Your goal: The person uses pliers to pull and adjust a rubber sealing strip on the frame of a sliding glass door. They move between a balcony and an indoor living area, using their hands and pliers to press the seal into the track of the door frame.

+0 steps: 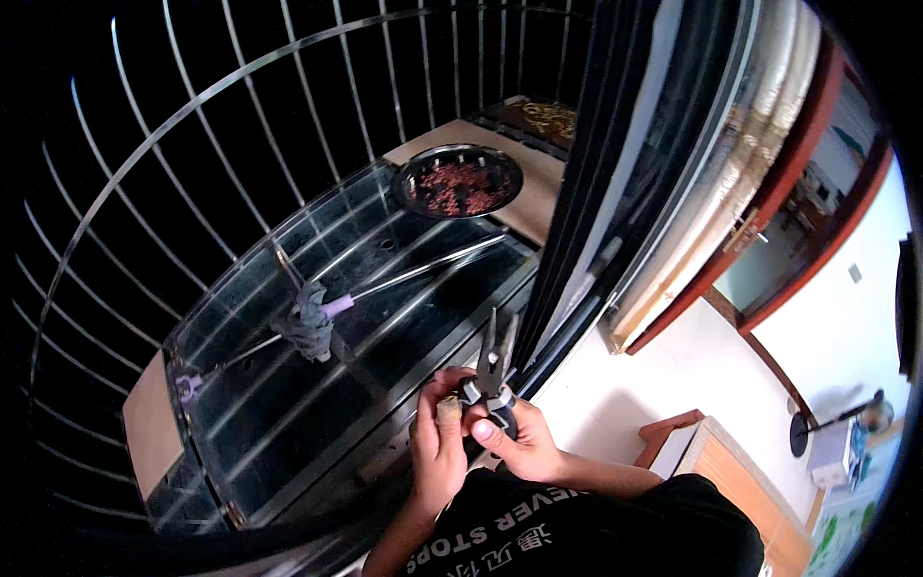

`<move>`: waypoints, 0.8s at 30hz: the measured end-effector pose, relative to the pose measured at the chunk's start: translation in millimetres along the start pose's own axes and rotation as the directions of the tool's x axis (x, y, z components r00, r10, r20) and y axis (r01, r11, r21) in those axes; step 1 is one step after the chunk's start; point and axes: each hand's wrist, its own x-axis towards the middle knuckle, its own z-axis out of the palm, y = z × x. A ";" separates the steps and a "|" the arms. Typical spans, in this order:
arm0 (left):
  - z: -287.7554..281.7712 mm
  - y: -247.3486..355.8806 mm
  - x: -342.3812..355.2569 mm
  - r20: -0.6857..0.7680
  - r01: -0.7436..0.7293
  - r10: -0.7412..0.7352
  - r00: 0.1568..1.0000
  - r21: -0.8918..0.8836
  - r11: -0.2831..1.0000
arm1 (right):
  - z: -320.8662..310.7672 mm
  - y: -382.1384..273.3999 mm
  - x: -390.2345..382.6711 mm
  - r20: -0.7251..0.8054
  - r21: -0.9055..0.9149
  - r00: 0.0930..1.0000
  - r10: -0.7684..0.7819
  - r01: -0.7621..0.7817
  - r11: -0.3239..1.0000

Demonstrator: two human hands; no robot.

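Note:
A pair of long-nose pliers (pixel 493 363) with dark handles points away from me, its metal jaws slightly apart. My right hand (pixel 527 444) is closed round the handles, with the thumb lying along them. Right beside it, my left hand (pixel 438 444) is closed too, its curled fingers close against the pliers' pivot. A small tan-brown patch or piece (pixel 449 408) shows at the left thumb's tip; I cannot tell what it is. Whether the left fingers also grip the pliers is hidden.
Beyond a sliding window frame (pixel 588 192), a barred ledge carries a round tray (pixel 409 199) of small reddish pieces. A grey cloth (pixel 310 322) hangs around poles over glass. Curved metal bars (pixel 252 67) enclose it. A wooden cabinet (pixel 740 481) stands to my right.

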 end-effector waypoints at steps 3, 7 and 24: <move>-3.8 -4.5 10.4 0.017 -0.054 0.053 0.998 0.092 0.994 | 6.6 -8.0 -4.3 -0.127 -0.079 0.986 -0.111 0.102 0.992; -7.9 16.2 35.1 0.152 -0.044 0.007 0.988 0.238 0.970 | 14.1 -14.0 -7.6 -0.291 0.007 0.948 -0.131 0.139 0.990; 29.9 59.8 101.3 0.271 -0.369 0.370 0.889 -0.056 0.928 | -13.0 -77.6 21.8 -0.340 -0.187 0.840 -0.423 0.380 0.906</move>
